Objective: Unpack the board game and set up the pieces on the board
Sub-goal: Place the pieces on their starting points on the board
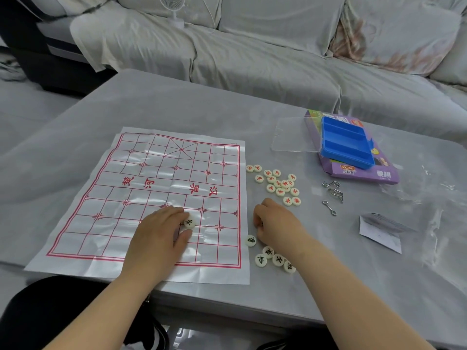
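One black-lettered piece [189,221] is pinched by the left hand [161,231] over the xiangqi board [141,178]; right of it, the right hand's [275,226] fingers curl, grip unclear.

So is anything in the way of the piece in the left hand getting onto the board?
Nothing visible. The left hand pinches the round cream piece with a black character already over the white sheet board with red lines. The other cream pieces lie off its right edge.
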{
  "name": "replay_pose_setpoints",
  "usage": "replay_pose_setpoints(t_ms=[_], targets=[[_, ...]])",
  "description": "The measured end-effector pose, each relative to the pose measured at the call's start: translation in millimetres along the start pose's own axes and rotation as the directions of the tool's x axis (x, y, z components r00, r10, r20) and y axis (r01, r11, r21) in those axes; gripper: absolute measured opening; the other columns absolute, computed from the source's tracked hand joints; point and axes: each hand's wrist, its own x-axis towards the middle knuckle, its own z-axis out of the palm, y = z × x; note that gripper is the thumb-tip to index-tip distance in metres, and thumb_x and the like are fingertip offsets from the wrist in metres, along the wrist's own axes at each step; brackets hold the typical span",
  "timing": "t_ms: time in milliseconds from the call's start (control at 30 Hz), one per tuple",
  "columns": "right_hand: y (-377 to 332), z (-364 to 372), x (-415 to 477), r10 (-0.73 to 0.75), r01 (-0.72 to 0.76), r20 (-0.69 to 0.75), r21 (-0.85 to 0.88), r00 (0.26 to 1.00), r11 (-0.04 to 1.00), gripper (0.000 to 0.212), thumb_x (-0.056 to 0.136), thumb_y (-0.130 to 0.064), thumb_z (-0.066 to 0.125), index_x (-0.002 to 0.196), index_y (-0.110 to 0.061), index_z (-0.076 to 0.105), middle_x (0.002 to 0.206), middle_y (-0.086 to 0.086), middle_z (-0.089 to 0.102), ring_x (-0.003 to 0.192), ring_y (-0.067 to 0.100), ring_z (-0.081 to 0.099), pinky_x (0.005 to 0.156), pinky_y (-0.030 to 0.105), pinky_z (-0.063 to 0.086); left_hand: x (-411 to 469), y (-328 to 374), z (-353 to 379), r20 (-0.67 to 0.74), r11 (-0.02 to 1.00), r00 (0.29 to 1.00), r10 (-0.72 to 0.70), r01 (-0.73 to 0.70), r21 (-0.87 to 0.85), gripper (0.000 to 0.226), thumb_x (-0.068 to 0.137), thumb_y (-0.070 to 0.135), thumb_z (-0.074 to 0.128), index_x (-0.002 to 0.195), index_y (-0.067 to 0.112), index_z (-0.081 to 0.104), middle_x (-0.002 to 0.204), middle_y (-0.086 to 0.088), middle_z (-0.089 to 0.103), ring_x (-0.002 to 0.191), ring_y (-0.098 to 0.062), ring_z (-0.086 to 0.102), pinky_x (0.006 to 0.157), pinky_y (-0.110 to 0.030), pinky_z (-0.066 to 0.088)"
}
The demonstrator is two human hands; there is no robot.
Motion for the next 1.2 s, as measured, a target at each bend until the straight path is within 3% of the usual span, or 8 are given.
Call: replay_pose_setpoints(t_ms=[100,233,367,533,600,833,967,1200], targets=[[0,1,1,0.023,-0.023,-0.019,0.022,1.000,0.999,0.015,0.086,-0.003,0.044,0.094,-0.012,0.052,0.101,0.003,0.040,0.081,0.017,0.040,0.052,0.018,0.028,0,-1,-1,-0.010,0.999,1.000,0.014,-0.014,-0.029,0.044,0.077,0.036,0.040,0.090,0.006,0.071,0.094,-0.009,0.071,0.087,-0.032,0.067,0.076,-0.043,0.048],[1,-1,-2,0.082,-0.076,-0.056,0.113,0.995,0.991,0.019,0.087,-0.004,0.044,0.100,-0.009,0.056,0.114,0.005,0.047,0.081,0.016,0.043,0.067,0.022,0.034,1,-3,0,-0.009,0.999,1.000,-0.001,0.000,-0.046,0.029,0.074,0.028,0.056,0.088,0.008,0.072,0.093,-0.008,0.071,0.087,-0.032,0.067,0.077,-0.043,0.048],[-14,-8,-2,0.086,-0.041,-0.167,0.252,0.982,0.967,0.012,0.086,-0.004,0.048,0.089,-0.014,0.055,0.101,0.000,0.045,0.081,0.012,0.043,0.061,0.013,0.032,1,-4,2,-0.040,0.999,0.999,-0.003,0.002,-0.033,0.025,0.067,0.022,0.062,0.085,0.009,0.072,0.091,-0.007,0.071,0.085,-0.031,0.067,0.074,-0.043,0.049],[-73,2,13,-0.097,0.144,-0.172,0.284,0.980,0.948,0.017,0.083,-0.001,0.050,0.096,-0.005,0.060,0.112,0.006,0.049,0.093,0.024,0.054,0.077,0.027,0.041,2,-3,-1,-0.105,1.000,0.994,-0.022,0.020,-0.020,0.013,0.066,0.015,0.073,0.076,0.007,0.071,0.082,-0.009,0.071,0.077,-0.032,0.067,0.070,-0.045,0.051],[-89,12,21,-0.151,0.187,-0.145,0.284,0.978,0.941,0.019,0.083,0.000,0.048,0.097,-0.003,0.059,0.113,0.010,0.049,0.096,0.028,0.054,0.078,0.029,0.041,1,-3,0,-0.103,0.998,0.993,-0.063,0.059,-0.036,0.020,0.059,0.004,0.082,0.075,0.005,0.070,0.082,-0.011,0.070,0.078,-0.034,0.067,0.071,-0.048,0.050],[-110,25,32,-0.257,0.285,-0.132,0.287,0.957,0.914,0.025,0.085,-0.005,0.049,0.109,-0.002,0.056,0.115,0.014,0.051,0.106,0.028,0.048,0.082,0.030,0.036,4,-7,4,-0.163,0.970,0.970,-0.181,0.149,-0.193,0.025,0.079,-0.003,0.050,0.096,0.004,0.066,0.090,-0.013,0.069,0.085,-0.036,0.063,0.077,-0.043,0.048],[-104,26,24,-0.277,0.326,-0.188,0.326,0.942,0.887,0.034,0.084,-0.009,0.057,0.118,-0.005,0.054,0.120,0.011,0.053,0.115,0.026,0.043,0.089,0.021,0.029,4,-3,2,-0.093,0.935,0.951,-0.293,0.265,-0.236,0.039,0.085,-0.005,0.050,0.124,0.000,0.053,0.115,-0.020,0.061,0.109,-0.039,0.053,0.094,-0.044,0.039],[-31,5,-23,-0.109,0.162,-0.218,0.242,0.970,0.957,0.035,0.088,-0.023,0.056,0.123,-0.022,0.051,0.136,-0.007,0.040,0.127,0.011,0.032,0.101,0.021,0.029,1,6,-13,-0.011,0.938,0.965,-0.262,0.252,-0.240,0.033,0.093,0.016,0.046,0.124,0.009,0.054,0.131,-0.010,0.052,0.123,-0.030,0.043,0.104,-0.036,0.028]])
